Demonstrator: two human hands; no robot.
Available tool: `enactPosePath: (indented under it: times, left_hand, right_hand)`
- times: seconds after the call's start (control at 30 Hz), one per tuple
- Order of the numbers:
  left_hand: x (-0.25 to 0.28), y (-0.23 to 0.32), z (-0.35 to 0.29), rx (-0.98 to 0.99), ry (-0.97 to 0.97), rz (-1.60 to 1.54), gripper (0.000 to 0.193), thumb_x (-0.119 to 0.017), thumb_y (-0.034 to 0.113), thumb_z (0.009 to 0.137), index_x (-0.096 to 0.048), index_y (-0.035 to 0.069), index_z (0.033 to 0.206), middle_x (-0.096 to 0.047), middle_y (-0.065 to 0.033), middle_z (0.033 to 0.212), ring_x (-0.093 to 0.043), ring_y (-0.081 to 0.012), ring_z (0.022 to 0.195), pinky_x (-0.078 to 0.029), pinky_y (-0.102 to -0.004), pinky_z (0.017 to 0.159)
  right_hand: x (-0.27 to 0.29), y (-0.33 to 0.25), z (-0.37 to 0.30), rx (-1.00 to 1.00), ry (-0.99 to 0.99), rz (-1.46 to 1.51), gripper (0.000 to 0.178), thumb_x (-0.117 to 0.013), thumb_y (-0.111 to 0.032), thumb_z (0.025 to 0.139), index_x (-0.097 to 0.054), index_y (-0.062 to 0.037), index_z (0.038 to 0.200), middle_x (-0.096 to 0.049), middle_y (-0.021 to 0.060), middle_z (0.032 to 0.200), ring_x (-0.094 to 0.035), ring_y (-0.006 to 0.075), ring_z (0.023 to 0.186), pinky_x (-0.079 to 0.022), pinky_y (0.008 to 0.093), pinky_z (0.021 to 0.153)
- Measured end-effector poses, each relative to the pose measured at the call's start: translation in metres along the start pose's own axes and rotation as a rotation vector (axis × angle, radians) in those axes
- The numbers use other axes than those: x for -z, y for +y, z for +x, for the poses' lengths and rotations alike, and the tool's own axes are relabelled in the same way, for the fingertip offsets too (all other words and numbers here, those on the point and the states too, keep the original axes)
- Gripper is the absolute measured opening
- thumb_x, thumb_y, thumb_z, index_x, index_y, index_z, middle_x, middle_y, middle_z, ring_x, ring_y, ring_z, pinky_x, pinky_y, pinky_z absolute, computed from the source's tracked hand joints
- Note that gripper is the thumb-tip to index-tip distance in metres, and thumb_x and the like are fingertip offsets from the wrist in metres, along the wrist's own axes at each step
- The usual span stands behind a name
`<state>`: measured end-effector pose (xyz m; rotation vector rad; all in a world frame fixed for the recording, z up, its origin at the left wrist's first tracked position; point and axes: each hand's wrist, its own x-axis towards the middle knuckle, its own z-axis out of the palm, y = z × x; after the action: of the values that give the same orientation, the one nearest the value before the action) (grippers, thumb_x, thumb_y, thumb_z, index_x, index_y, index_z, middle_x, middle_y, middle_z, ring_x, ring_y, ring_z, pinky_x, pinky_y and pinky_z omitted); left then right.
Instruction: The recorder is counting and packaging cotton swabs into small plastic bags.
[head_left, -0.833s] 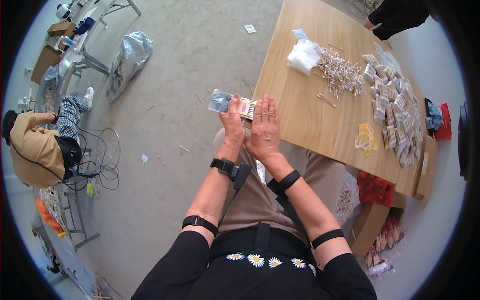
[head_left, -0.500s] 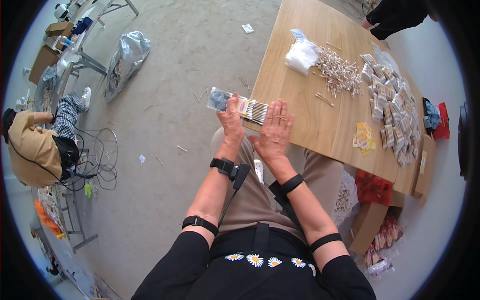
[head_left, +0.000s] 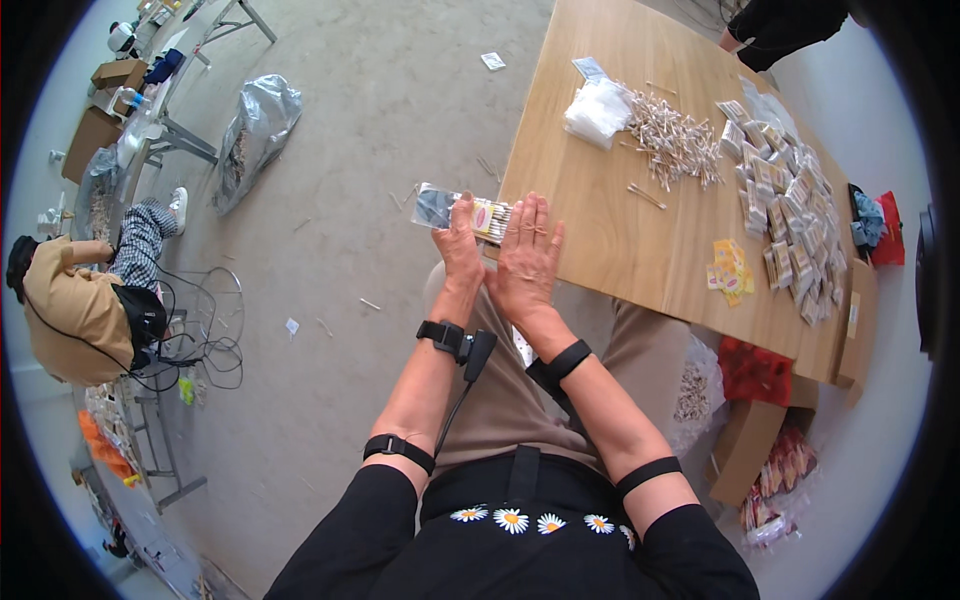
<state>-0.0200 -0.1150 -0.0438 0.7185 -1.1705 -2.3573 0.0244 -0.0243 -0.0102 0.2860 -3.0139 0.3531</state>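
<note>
Just off the table's near left corner, my left hand (head_left: pixel 461 250) grips a clear plastic bag of cotton swabs (head_left: pixel 483 219), thumb on top. A yellow and white label shows inside the bag, and its left end is see-through and bare of swabs. My right hand (head_left: pixel 528 255) lies flat, fingers stretched out together, against the swab end of the bag and covers part of it. On the table, a loose heap of cotton swabs (head_left: pixel 672 143) lies beside a stack of clear plastic bags (head_left: pixel 598 112). Yellow label cards (head_left: pixel 733 272) are spread nearer to me.
Many filled swab packs (head_left: pixel 790 215) are piled along the right of the wooden table (head_left: pixel 590 220). Cardboard boxes (head_left: pixel 745 450) and a red bag (head_left: pixel 752 372) stand below its right side. A seated person (head_left: pixel 75 310) works at far left, near a grey sack (head_left: pixel 255 135).
My right hand has slid left toward my left hand, covering more of the swabs, which now sit further into the bag. My left hand keeps its hold.
</note>
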Motion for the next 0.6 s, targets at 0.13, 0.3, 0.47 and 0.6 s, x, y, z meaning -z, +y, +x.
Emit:
enactPosePath:
  times: [0.13, 0.3, 0.47, 0.6]
  left_hand:
    - [0.017, 0.024, 0.005, 0.176, -0.001, -0.02, 0.02, -0.073, 0.029, 0.092, -0.064, 0.011, 0.094, -0.063, 0.0041, 0.086, -0.058, -0.0064, 0.07, -0.047, -0.0256, 0.056]
    - [0.037, 0.022, 0.031, 0.201, -0.132, 0.024, 0.023, -0.073, 0.033, 0.093, -0.062, 0.014, 0.098, -0.064, 0.0034, 0.091, -0.063, -0.0089, 0.078, -0.056, -0.0269, 0.066]
    - [0.025, 0.014, 0.025, 0.124, -0.13, -0.073, 0.017, -0.074, 0.023, 0.093, -0.061, 0.013, 0.097, -0.062, 0.0036, 0.088, -0.063, -0.008, 0.079, -0.055, -0.0267, 0.066]
    - [0.027, 0.013, 0.026, 0.068, -0.156, -0.076, 0.015, -0.075, 0.019, 0.093, -0.061, 0.013, 0.097, -0.061, 0.0041, 0.087, -0.063, -0.0075, 0.079, -0.055, -0.027, 0.067]
  right_hand:
    - [0.01, 0.011, -0.004, 0.019, -0.049, 0.073, 0.115, -0.086, -0.038, 0.067, -0.024, 0.0043, 0.155, -0.019, 0.0201, 0.164, -0.011, 0.0338, 0.155, -0.01, 0.0553, 0.123]
    - [0.009, 0.006, -0.002, -0.002, -0.03, 0.04, 0.116, -0.086, -0.039, 0.067, -0.024, 0.0024, 0.155, -0.018, 0.0183, 0.165, -0.011, 0.0328, 0.155, -0.01, 0.0555, 0.123]
    - [0.006, 0.007, -0.001, -0.022, -0.043, 0.027, 0.116, -0.087, -0.04, 0.066, -0.025, 0.0002, 0.156, -0.018, 0.0155, 0.166, -0.01, 0.0321, 0.155, -0.01, 0.0553, 0.123]
    - [0.007, 0.004, 0.0, -0.025, -0.066, 0.016, 0.117, -0.087, -0.043, 0.066, -0.025, -0.0012, 0.156, -0.018, 0.0137, 0.166, -0.01, 0.0333, 0.155, -0.01, 0.057, 0.122]
